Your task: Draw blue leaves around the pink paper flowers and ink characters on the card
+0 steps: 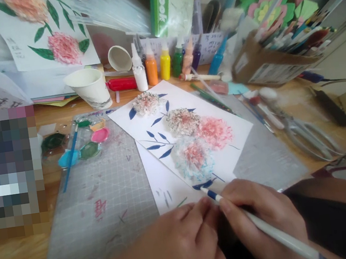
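My right hand [261,207] grips a white marker pen [271,231] with a blue band. Its tip meets a dark blue leaf [204,184] near the lower corner of a white sheet of paper [228,156]. My left hand [188,238] has its fingers bent together at that same corner, closed on the paper's edge; the fingertips are partly hidden. Raised, ruffled flowers cover the sheet: a pink one [215,132], a blue-edged one [194,158] and two whitish ones with dark specks. A second white sheet [160,187] lies partly underneath.
A grey cutting mat [106,207] spans the table. At left lie a paint palette [88,150] and a blue paintbrush [70,156]. Behind stand a paper cup [88,87] and several paint bottles [151,66]. Scissors [308,132] and a cardboard box of brushes [269,62] are at right.
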`<state>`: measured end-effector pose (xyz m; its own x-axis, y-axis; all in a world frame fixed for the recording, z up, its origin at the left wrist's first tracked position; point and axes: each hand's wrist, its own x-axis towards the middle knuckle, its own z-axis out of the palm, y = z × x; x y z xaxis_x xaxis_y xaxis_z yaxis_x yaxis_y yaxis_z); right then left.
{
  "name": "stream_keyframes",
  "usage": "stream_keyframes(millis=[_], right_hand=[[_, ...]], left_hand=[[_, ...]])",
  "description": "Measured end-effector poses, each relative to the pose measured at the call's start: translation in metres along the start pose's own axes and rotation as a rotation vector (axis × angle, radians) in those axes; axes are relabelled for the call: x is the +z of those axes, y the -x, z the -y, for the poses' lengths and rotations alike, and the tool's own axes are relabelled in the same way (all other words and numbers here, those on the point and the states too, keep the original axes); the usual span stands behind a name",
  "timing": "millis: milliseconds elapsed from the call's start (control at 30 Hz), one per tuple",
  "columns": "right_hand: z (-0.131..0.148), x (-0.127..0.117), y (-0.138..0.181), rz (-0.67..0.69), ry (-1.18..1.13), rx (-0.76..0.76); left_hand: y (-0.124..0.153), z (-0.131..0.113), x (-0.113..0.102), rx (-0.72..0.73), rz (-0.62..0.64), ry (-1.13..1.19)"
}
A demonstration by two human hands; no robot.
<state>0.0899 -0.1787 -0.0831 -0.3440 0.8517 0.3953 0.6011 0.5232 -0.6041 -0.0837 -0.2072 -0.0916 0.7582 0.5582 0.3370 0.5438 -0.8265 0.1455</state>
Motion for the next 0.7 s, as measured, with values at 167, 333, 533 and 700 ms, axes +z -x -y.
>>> stream_keyframes(millis=[167, 333, 533, 700], right_hand=[[0.001, 0.0014, -0.0001, -0.027, -0.014, -0.025], [-0.0019, -0.0014, 0.0042, 0.007, 0.005, 0.051], [-0.0029, 0.0016, 0.0022, 0.002, 0.0, 0.003], [-0.0018, -0.0002, 0.0021, -0.013, 0.019, 0.04]], left_hand=[[0.002, -0.001, 0.0008, 0.007, -0.025, -0.013], [0.0005, -0.0001, -0.0018, 0.015, -0.01, -0.015], [0.0007, 0.0008, 0.0001, 0.013, -0.02, -0.043], [0.0024, -0.0013, -0.0014, 0.024, -0.002, -0.039]])
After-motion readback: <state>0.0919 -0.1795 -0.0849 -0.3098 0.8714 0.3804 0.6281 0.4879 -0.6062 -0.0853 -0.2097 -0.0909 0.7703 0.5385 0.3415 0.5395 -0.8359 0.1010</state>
